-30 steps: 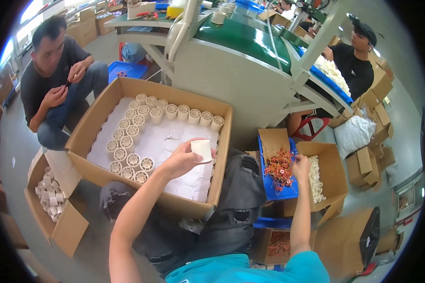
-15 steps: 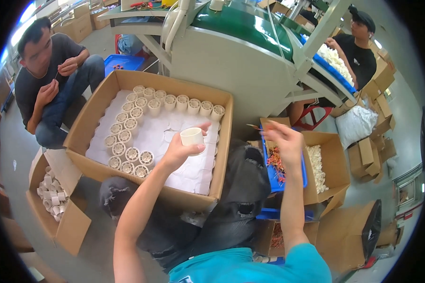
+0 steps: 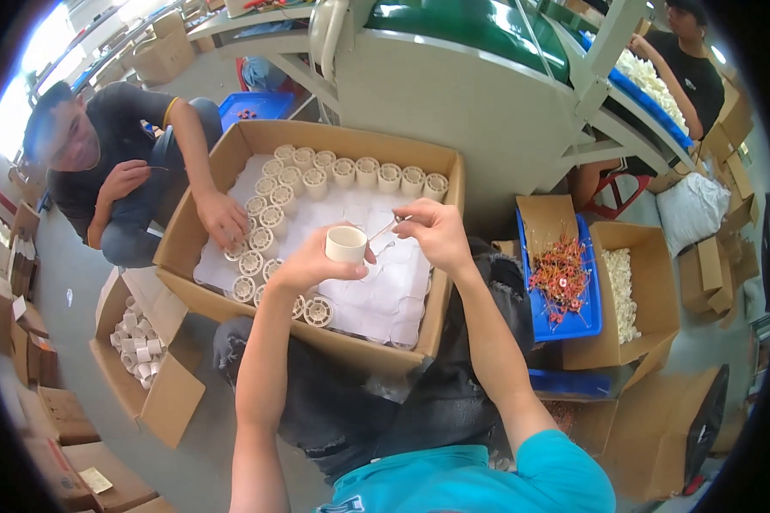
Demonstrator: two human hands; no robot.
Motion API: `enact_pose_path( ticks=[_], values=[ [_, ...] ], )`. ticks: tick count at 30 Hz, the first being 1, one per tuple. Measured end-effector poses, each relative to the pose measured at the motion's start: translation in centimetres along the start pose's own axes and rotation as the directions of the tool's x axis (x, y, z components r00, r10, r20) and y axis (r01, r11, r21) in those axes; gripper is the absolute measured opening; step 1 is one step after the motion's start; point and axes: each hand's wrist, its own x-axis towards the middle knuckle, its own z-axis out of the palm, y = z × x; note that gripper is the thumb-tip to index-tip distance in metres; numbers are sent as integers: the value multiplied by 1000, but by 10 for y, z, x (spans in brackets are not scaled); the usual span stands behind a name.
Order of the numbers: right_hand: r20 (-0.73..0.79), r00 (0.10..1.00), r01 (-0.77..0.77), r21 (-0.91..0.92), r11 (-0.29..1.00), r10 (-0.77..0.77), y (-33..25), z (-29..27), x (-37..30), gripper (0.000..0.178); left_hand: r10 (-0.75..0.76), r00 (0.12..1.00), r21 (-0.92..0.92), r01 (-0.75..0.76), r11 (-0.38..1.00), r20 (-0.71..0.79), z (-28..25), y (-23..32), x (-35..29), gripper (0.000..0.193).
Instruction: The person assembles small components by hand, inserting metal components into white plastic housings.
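Note:
My left hand [image 3: 310, 261] is closed round a white cup-shaped plastic part [image 3: 347, 246], its open end facing up. Just right of it, my right hand [image 3: 436, 237] pinches a small thin wired piece [image 3: 388, 229], whose details are too small to make out. Both hands are above a large cardboard box [image 3: 316, 127] lined with white sheet [image 3: 376, 295]. Rows of round white plastic parts with slotted tops [image 3: 366, 169] stand along its far and left sides. A co-worker's hand [image 3: 222, 221] reaches onto the parts at the left.
To my right are a blue tray [image 3: 583, 323] of red wired pieces [image 3: 561, 278] and a cardboard box [image 3: 659, 282] of small cream parts. At left, an open carton [image 3: 173, 402] holds white plastic parts. A grey machine [image 3: 453, 103] stands behind the big box.
My right hand has come from above the blue tray to beside the white cup-shaped part, carrying a wired piece. The co-worker at left has reached into the big box. The view has shifted.

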Motion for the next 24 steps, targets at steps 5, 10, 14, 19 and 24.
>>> enact_pose_path(
  ticks=[5, 10, 14, 19, 24],
  values=[
    [-66, 946, 264, -418, 870, -318, 12, -2, -2, 27, -101, 988, 64, 94, 994, 119, -4, 1, 5, 42],
    [-317, 769, 415, -415, 810, -556, 2, -3, -1, 19, 233, 944, 301, -158, 940, -232, 8, -13, 15, 47],
    [-318, 651, 552, -425, 717, -690, -11, 9, -19, 24, 441, 773, 550, -145, 822, -456, 13, -16, 18, 48],
    [-189, 679, 596, -421, 683, -709, -10, 28, -23, 24, 637, 681, 717, -234, 657, -361, 13, -27, 23, 49],
    [-167, 736, 559, -396, 729, -656, -8, 27, -25, 23, 765, 566, 849, -200, 489, -307, 9, -32, 25, 50]
  ],
)
